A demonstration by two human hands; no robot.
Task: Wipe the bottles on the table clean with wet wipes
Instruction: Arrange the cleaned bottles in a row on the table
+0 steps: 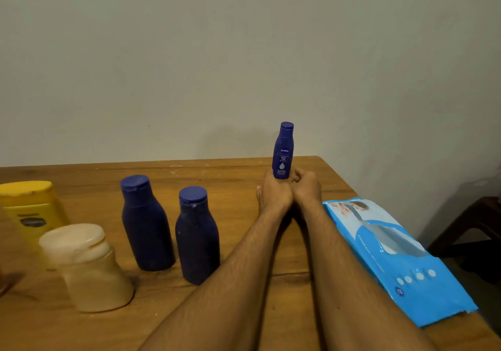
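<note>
A small blue Nivea bottle [283, 150] stands upright near the table's far right corner. My left hand [273, 195] grips its base from the left. My right hand [306, 188] is pressed against the left one, its fingers curled at the base from the right. No wipe shows in either hand. Two larger dark blue bottles [147, 223] [196, 237] stand side by side at the middle of the table. A cream bottle [86, 266] and a yellow bottle [32, 209] are at the left. A blue wet wipes pack [393, 256] lies flat by my right forearm.
The wooden table [230, 177] ends at a plain wall behind and at an edge on the right, under the wipes pack. A dark wooden chair [474, 228] stands on the floor beyond that edge.
</note>
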